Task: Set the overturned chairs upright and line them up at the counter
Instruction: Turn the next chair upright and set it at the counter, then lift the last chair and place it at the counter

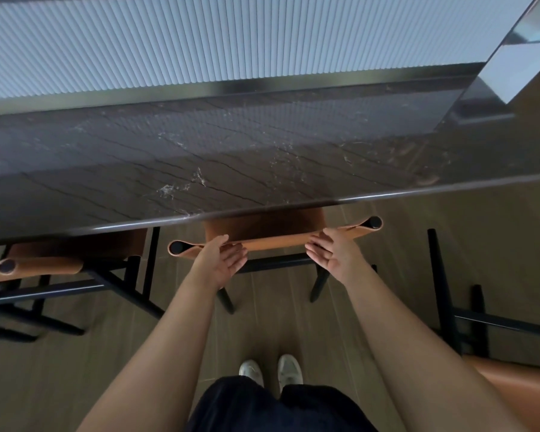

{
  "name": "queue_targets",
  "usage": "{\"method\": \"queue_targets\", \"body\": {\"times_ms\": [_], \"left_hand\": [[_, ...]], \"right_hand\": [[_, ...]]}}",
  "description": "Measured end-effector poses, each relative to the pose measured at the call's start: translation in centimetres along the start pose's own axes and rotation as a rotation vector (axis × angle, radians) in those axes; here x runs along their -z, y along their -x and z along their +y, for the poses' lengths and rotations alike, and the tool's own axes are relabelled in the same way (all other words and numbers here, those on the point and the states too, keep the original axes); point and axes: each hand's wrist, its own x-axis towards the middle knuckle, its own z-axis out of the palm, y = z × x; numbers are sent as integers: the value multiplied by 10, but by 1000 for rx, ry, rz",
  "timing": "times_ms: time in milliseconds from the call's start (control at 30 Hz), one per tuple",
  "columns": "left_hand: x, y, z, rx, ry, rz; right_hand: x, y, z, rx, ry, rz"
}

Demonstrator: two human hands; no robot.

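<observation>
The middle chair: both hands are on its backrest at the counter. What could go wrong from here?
1. The backrest is near the counter edge; if it is pushed further, the fingers of the left hand and right hand may get pinched.
2. The overturned chair lies close on the right, legs up; a sideways step may trip on it.
3. The left chair stands close; the frames may knock.

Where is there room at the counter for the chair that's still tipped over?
The bare floor along the counter edge, between the middle chair and the legs of the overturned chair on the right, looks free. The left side is crowded: the left chair stands close beside the middle one. Floor around the shoes is bare too.
</observation>
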Motion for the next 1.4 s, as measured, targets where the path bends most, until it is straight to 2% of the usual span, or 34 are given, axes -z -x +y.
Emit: {"method": "queue_targets", "body": {"times_ms": [233, 400, 633, 800, 1000, 1400], "left_hand": [[-13, 23, -23, -85, -25, -55], [-21, 40, -41, -135, -49, -136], [-29, 58, -66, -123, -195, -295], [-27, 80, -76, -120, -412, -446], [-18, 103, -87, -139, -543, -567], [-51, 162, -175, -42, -733, -812]], "right_hand": [[26, 28, -4, 54, -22, -107], [48, 50, -1, 118, -41, -121], [92, 95, 31, 203, -120, -3], [120, 134, 67, 270, -237, 122], [149, 185, 109, 271, -405, 234], [236, 267, 178, 387, -648, 368]]}}
